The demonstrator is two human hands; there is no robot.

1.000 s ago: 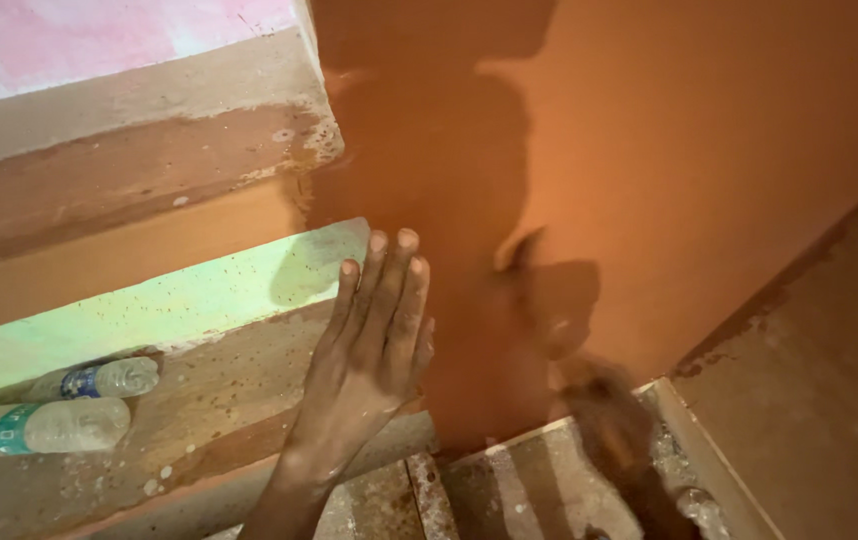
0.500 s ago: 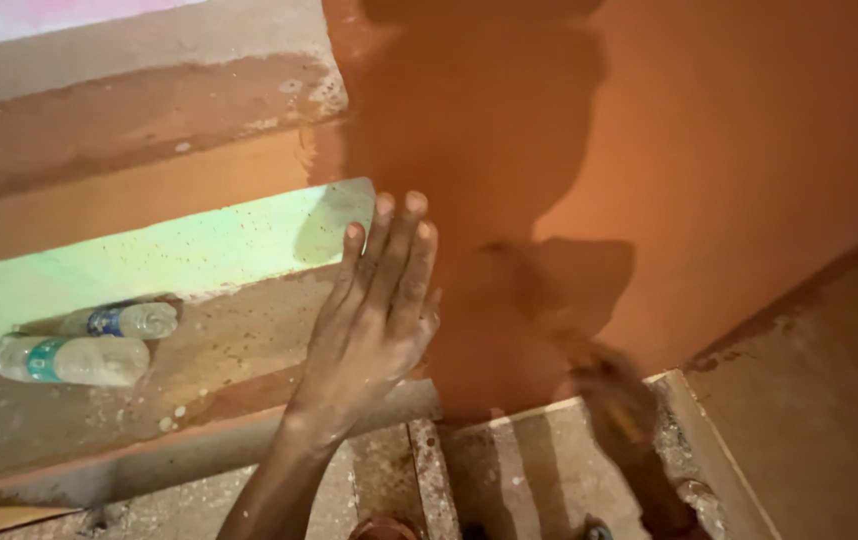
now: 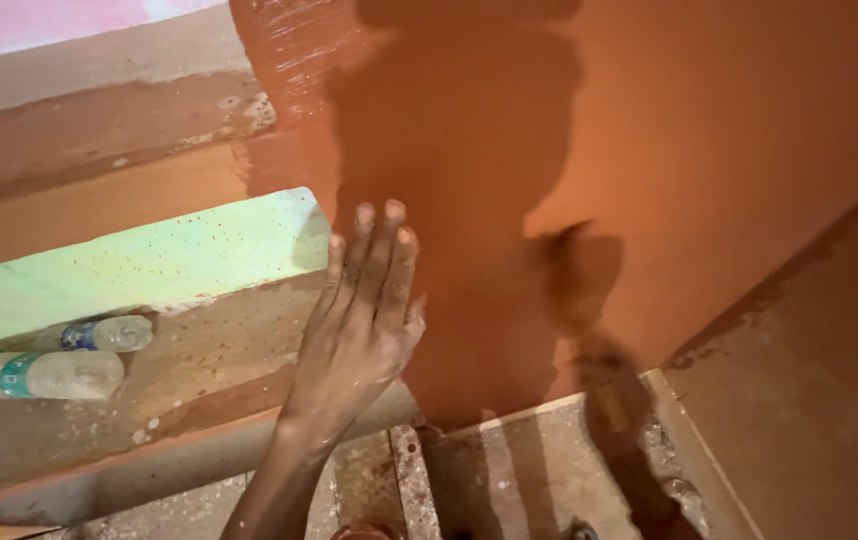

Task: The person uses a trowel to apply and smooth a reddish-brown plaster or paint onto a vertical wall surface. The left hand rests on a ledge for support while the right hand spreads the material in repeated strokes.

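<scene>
While left hand [image 3: 364, 325] flat, teal-labelled bottle [image 3: 44, 374] lies nearby.

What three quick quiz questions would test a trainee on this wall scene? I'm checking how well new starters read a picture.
1. True or false: the left hand lies flat, fingers together, against the orange-brown wall.
2. How many clear plastic bottles lie on the ledge left of the hand?
3. Which colour is the painted band just above the bottles: A pale green, B blue, C black?

Key: 1 true; 2 two, lying on their sides; 3 A. The right hand shows only as a dark blur low on the wall, so nothing is asked about it.
</scene>
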